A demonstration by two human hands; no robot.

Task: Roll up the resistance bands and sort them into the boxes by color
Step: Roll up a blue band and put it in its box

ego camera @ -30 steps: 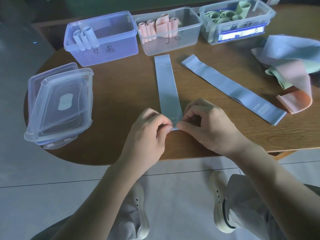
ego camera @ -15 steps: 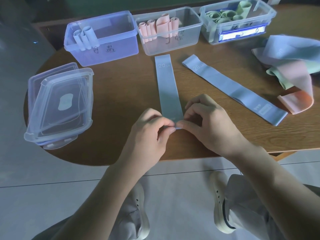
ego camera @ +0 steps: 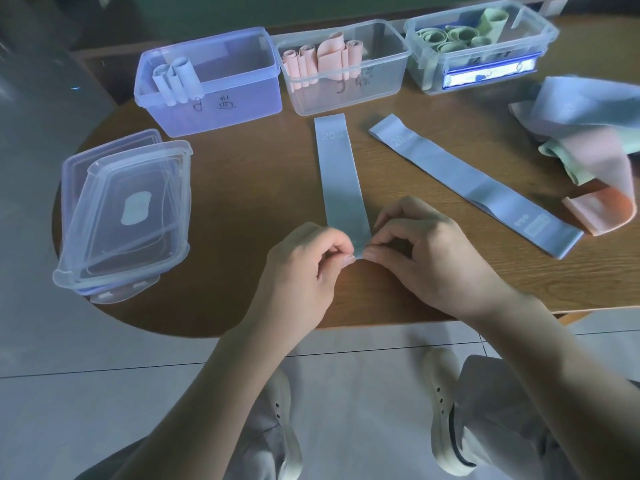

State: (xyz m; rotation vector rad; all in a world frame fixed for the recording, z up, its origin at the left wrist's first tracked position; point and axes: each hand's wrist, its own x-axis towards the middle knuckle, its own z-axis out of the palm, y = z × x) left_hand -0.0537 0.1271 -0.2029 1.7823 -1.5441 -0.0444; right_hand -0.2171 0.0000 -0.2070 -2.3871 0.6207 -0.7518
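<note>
On the wooden table (ego camera: 242, 188), left hand (ego camera: 304, 268) and right hand (ego camera: 426, 258) pinch the blue band (ego camera: 341, 178)'s near end, seemingly starting the roll, which next needs tight, even turns toward the blue box (ego camera: 225, 98).

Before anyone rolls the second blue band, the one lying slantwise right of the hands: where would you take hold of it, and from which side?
Probably at its near end, approached from the table's front edge. The slanted blue band lies flat and free, so both hands can pinch that short edge as the left hand and right hand pinch the straight blue band, then roll away.
</note>
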